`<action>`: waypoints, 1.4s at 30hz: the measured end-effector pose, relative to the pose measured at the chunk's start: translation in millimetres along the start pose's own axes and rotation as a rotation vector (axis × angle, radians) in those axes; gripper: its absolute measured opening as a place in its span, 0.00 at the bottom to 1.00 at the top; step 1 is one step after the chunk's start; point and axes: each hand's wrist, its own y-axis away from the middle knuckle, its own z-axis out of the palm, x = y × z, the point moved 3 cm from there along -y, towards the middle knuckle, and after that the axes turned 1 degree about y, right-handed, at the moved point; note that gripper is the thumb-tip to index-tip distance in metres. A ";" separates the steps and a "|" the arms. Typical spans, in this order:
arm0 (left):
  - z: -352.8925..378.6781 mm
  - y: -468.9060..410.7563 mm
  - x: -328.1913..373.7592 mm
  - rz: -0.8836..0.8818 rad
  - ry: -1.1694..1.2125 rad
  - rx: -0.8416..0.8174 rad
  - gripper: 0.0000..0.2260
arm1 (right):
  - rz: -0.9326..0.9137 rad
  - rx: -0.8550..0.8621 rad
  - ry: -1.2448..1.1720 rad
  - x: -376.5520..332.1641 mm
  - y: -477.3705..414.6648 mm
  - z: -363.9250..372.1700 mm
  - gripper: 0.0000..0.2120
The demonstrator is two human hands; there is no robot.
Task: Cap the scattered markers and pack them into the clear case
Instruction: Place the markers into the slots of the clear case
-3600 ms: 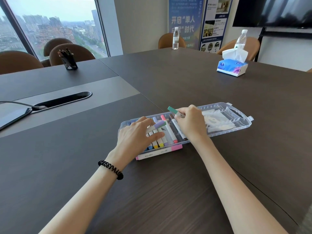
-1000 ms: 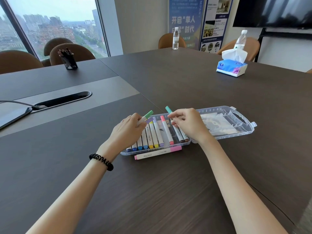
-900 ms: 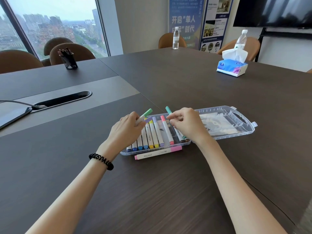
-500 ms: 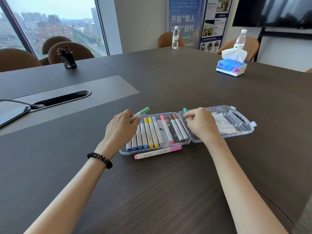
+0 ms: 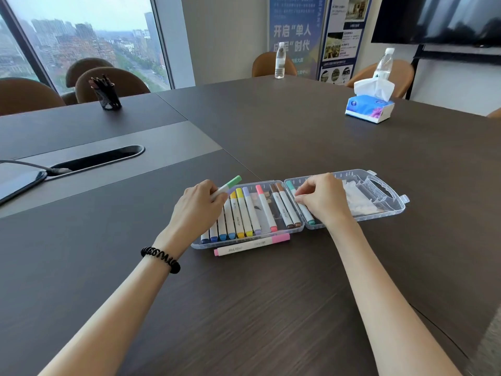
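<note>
Though it's half-hidden, R hand (image 5: 322, 199) prob. pinches slim teal-capped marker (image 5: 305, 213).

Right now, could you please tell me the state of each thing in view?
clear case: open, lying flat
left hand: grips green-capped marker
right hand: pinches teal marker
pink marker: capped, on table beside case
tissue box: open, tissue sticking out

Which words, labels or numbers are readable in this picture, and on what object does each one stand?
"开启“单人" and "时代": blue banner; the start of its second line is unclear.
"marker", as far as it reads: barrel of the pink marker lying before the clear case, upside down; also on markers inside it.
Too small or blurred: second poster, tissue pack, water bottles.
</note>
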 end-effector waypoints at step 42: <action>1.0 -10.6 23.4 -0.009 0.180 0.029 0.17 | -0.288 -0.480 -0.057 -40.6 14.6 12.8 0.16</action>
